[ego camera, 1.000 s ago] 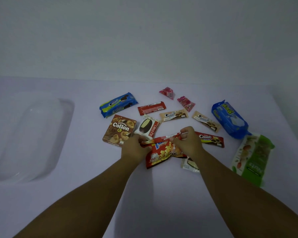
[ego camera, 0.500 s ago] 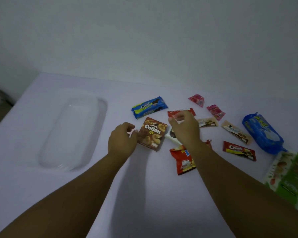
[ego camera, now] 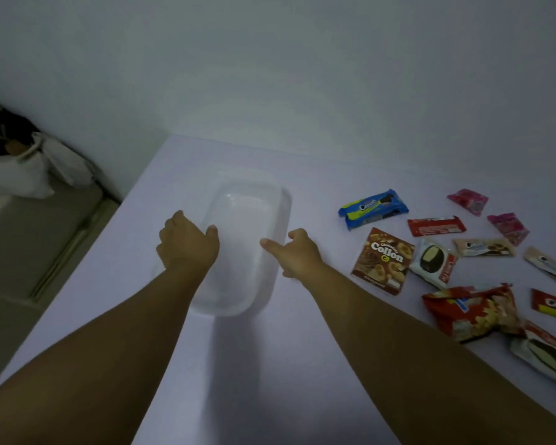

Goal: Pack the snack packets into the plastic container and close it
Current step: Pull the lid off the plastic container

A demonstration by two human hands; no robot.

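Observation:
A clear plastic container [ego camera: 247,200] lies on the white table [ego camera: 270,364], left of the snacks. My left hand [ego camera: 187,247] grips its left edge, thumb on top. My right hand [ego camera: 297,253] is at its right edge, with the index finger touching the top and nothing held. To the right lie a blue cookie packet [ego camera: 373,208], a brown Collon box [ego camera: 382,260], a red bar [ego camera: 435,226], a white pie packet [ego camera: 434,263], a red chips bag [ego camera: 472,313] and two pink packets [ego camera: 467,200]. Whether the container's lid is on cannot be told.
Several more small packets [ego camera: 483,247] lie at the right edge of view. The table's left edge drops to a floor where a white bag [ego camera: 16,170] with dark contents sits. A plain wall stands behind the table.
Both hands left the red chips bag and the snacks and moved left to the container. My view turned left, so the snacks now sit at the right.

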